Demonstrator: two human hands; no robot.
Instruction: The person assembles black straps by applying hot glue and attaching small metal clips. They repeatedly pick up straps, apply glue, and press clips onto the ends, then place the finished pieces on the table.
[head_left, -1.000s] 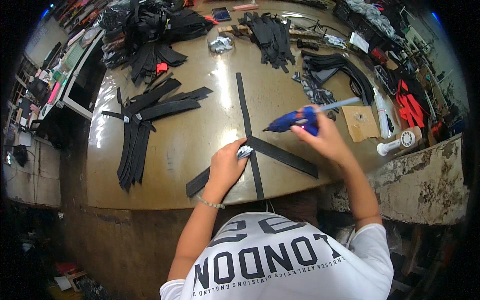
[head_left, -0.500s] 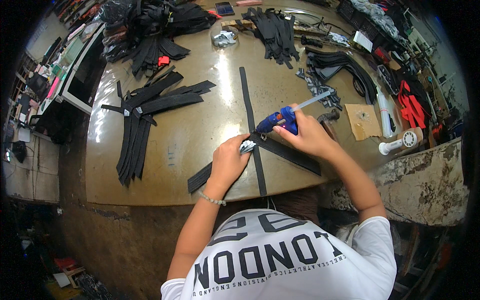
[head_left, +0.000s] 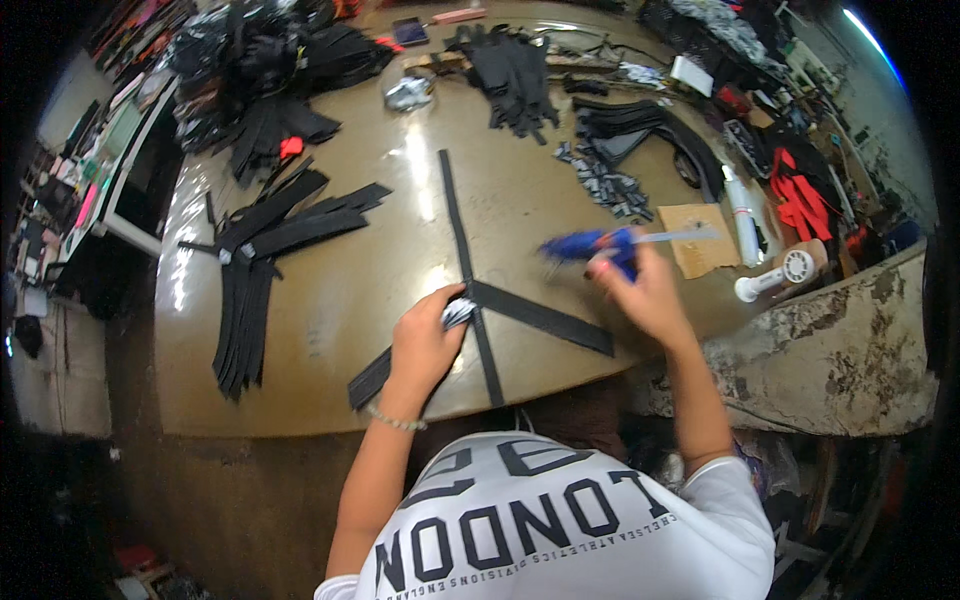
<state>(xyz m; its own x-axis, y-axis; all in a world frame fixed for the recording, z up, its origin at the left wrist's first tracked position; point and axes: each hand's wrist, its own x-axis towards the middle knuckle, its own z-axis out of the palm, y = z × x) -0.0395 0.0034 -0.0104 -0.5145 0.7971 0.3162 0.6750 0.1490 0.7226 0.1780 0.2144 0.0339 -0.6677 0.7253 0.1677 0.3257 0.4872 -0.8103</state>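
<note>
In my right hand (head_left: 645,290) is a blue glue gun (head_left: 590,246), blurred by motion, with a pale glue stick (head_left: 680,235) poking from its back. It hangs over the table, to the right of the crossed straps. My left hand (head_left: 428,335) is closed around a bunch of small white-and-grey tags (head_left: 458,312), its fingertips at the point where the straps meet. A long thin black strap (head_left: 455,215) runs away from me there. One wider black strap (head_left: 545,317) slants to the right, and another (head_left: 370,380) comes out from under my left hand.
Stacked black straps (head_left: 245,320) lie on the left, with a larger bundle (head_left: 270,75) behind. Farther back are a bowl of tags (head_left: 408,94) and more straps (head_left: 508,80). On the right are scattered grey tags (head_left: 605,180), brown cardboard (head_left: 700,240) and a white spool (head_left: 775,277).
My right hand has drawn the glue gun to the right, away from the strap joint. My left hand stays at the joint with the tags. The whole view has shifted slightly.
</note>
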